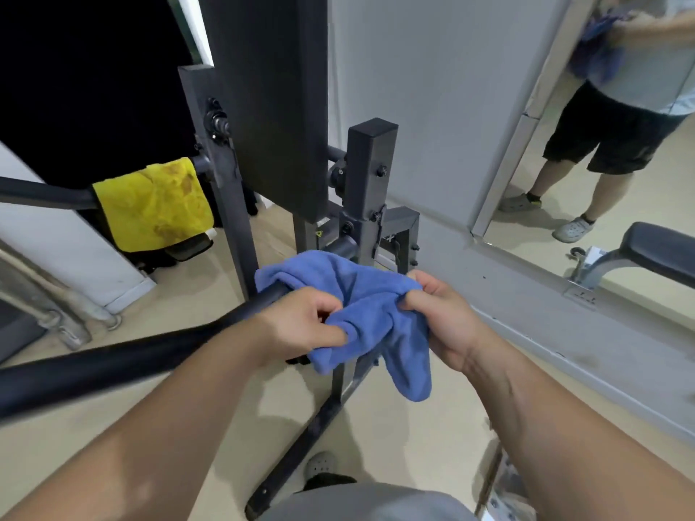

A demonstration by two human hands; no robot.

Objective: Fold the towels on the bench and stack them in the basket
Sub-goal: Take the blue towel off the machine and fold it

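A crumpled blue towel (361, 295) is draped partly over a black padded bar (113, 359) of a gym machine in the middle of the view. My left hand (301, 321) pinches its left side with curled fingers. My right hand (436, 314) grips its right side, and a loose end hangs down below. A stained yellow towel (154, 204) hangs over another black bar at the left. No basket is in view.
The dark grey machine frame (370, 174) with a tall black back pad (274, 107) stands just behind the towel. A wall mirror (620, 144) at the right reflects a person and a padded bench. Beige floor (395, 426) lies below, and my shoe shows near the frame's base.
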